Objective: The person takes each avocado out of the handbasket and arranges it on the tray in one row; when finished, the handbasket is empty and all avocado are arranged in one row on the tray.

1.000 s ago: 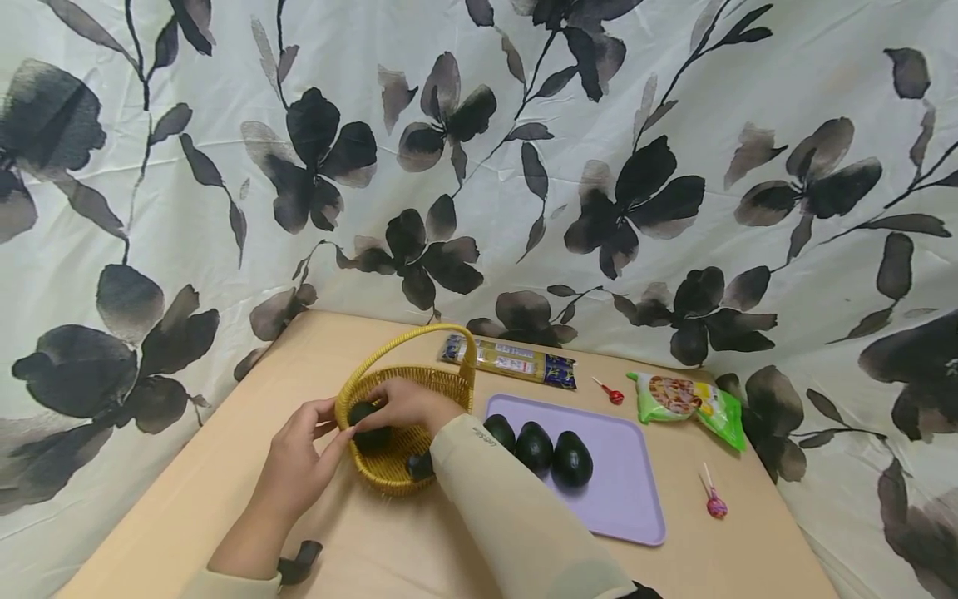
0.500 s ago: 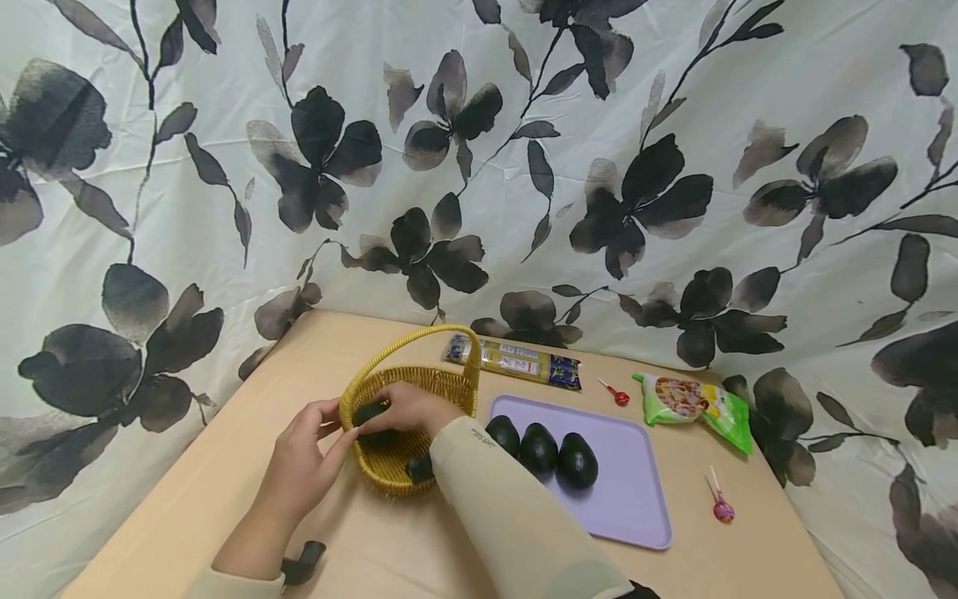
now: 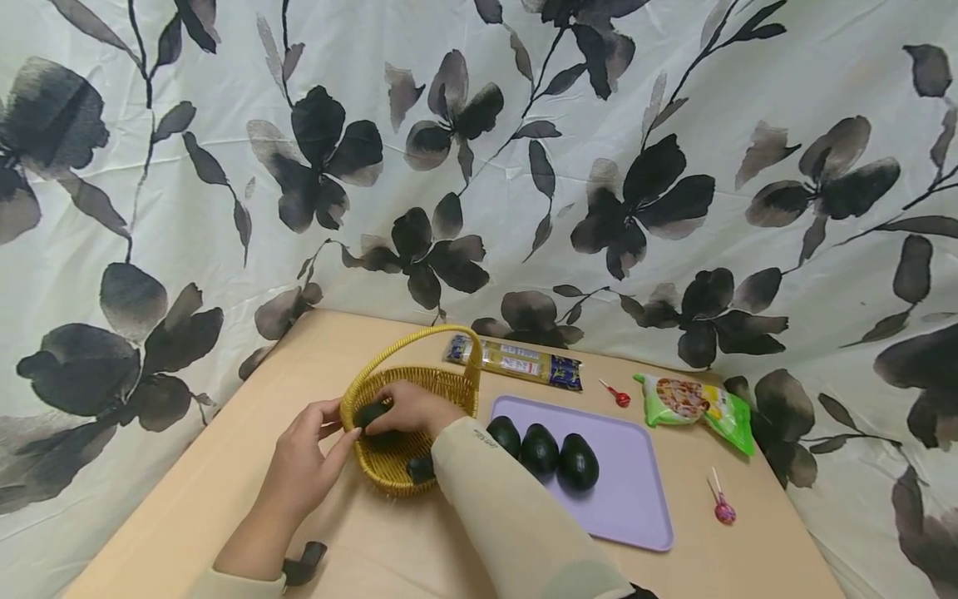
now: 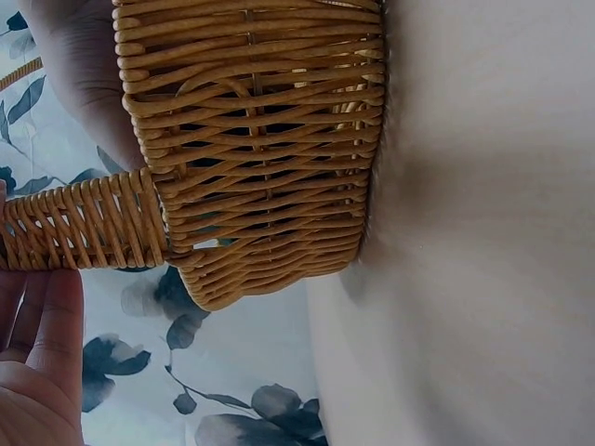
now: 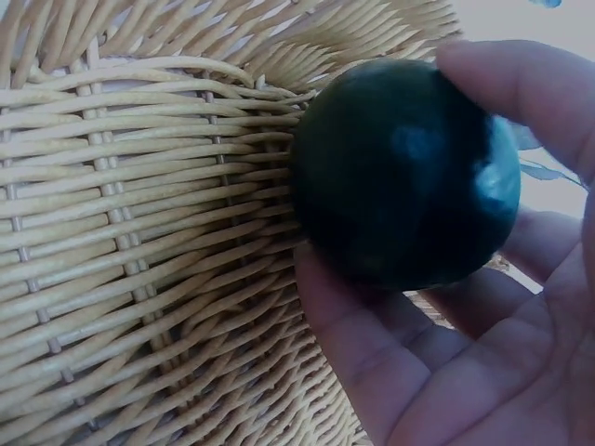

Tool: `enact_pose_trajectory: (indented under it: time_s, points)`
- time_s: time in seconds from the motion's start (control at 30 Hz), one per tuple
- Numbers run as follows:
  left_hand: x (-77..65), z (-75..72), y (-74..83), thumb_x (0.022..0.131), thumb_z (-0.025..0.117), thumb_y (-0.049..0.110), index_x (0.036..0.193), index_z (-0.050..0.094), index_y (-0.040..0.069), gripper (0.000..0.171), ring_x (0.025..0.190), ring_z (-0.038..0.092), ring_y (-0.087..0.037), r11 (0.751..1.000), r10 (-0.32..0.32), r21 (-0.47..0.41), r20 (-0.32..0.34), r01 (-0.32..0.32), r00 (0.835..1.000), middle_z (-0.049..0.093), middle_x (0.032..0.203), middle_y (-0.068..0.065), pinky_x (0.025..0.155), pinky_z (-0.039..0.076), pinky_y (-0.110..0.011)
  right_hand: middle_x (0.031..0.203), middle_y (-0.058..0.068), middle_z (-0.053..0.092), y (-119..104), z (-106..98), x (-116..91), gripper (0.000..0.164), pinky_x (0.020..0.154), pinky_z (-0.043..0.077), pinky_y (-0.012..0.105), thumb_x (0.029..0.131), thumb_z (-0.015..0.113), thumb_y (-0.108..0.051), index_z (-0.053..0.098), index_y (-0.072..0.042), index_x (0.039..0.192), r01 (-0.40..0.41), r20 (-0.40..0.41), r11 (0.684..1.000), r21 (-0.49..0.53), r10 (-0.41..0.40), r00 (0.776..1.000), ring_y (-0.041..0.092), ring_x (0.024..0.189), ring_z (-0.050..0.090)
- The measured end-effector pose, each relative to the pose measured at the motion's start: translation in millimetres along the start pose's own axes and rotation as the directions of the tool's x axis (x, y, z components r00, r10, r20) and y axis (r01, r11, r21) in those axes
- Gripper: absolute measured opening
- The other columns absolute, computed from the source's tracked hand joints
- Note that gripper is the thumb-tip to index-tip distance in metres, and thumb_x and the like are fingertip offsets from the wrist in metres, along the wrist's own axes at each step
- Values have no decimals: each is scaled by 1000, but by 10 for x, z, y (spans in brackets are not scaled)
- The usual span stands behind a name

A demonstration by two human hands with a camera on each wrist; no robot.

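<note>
A yellow wicker basket (image 3: 397, 484) with a tall arched handle (image 3: 407, 335) stands upright on the table. My left hand (image 3: 303, 462) pinches the handle near its left base; the left wrist view shows fingers (image 4: 58, 321) against the woven strip. Inside the basket, my right hand (image 3: 410, 408) grips a dark green avocado (image 5: 400, 177) close to the left wall. Thumb and fingers curl round it in the right wrist view. Whether the avocado touches the basket floor cannot be seen.
Three avocados (image 3: 578, 462) sit on a lilac tray (image 3: 636, 507), right of the basket. Behind lie a noodle packet (image 3: 516, 362) and a red lollipop (image 3: 619, 398). Farther right are a green snack bag (image 3: 692, 403) and a pink lollipop (image 3: 723, 509). A floral cloth (image 3: 524, 208) hangs behind.
The avocado has tilted a little in my right hand, and the fingers on it have shifted slightly. My left hand keeps its place on the handle. The head view has moved slightly.
</note>
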State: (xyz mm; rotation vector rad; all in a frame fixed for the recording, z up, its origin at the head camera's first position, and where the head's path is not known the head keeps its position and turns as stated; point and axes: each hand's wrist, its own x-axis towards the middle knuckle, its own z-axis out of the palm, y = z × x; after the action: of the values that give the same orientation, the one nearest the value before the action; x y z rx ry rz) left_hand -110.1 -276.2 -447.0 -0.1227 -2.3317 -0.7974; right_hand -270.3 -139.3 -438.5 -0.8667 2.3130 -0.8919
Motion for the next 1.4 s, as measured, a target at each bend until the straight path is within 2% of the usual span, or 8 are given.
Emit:
enact_pose_trajectory:
  time_s: [0.1,0.27,0.5,0.63,0.87,1.03,1.2,1.4]
  points:
    - [-1,8,-2,87,81,3,125,56,2,45,108,72,-27,1000,3,3,-2,-3,1000,66,124,-10,91,59,-22,106,-4,67,4,-34,-14,47,84,57,25,84,85,-31,69,-12,124,14,3,1000,24,-14,1000,10,92,62]
    - [-1,9,3,86,82,2,124,56,1,47,106,72,-29,1000,1,6,-9,-1,1000,66,123,-11,89,61,-32,107,-4,68,13,-97,-32,45,81,58,24,85,84,-29,70,-13,125,52,0,997,60,-52,999,10,91,64]
    - [-1,23,-1,86,81,1,125,55,0,46,107,71,-30,1000,5,-22,-9,-5,1000,65,123,-12,95,50,-5,117,-3,67,8,-190,-152,46,72,64,28,86,83,-29,68,-19,129,79,-50,985,153,-72,996,11,94,65]
    - [9,31,-3,86,80,1,125,55,-1,46,108,71,-30,1000,12,-27,-11,-12,1000,65,123,-12,96,49,-3,125,-2,65,25,-256,-251,50,75,65,29,88,80,-29,64,-21,135,118,-72,977,177,-107,992,12,102,64]
    - [8,17,5,85,81,-1,125,56,-1,47,107,71,-31,1000,12,-23,-26,-13,1000,66,122,-13,96,47,-1,129,-6,65,41,-331,-370,57,92,57,25,89,78,-38,61,-24,142,200,-148,978,57,-190,971,10,110,61]
    - [-3,22,-5,85,80,-1,126,55,-1,48,108,71,-31,1000,8,-28,-17,-9,1000,66,123,-12,96,46,-1,132,-8,64,48,-372,-499,55,92,58,29,90,75,-41,61,-31,142,209,-183,976,64,-195,964,11,111,61]
    - [12,26,-8,85,81,-2,126,55,-1,48,108,71,-31,1000,12,-27,-20,-13,1000,66,122,-13,97,45,1,139,-9,61,78,-441,-641,53,93,58,32,93,72,-36,59,-31,144,230,-214,971,63,-212,954,13,114,61]
    - [27,19,7,85,80,-2,125,55,-2,47,107,70,-32,1000,6,-29,-23,-6,1000,66,121,-13,96,44,3,143,-12,57,202,-510,-748,51,92,60,34,94,72,-32,60,-32,143,257,-241,958,130,-221,945,15,117,61]
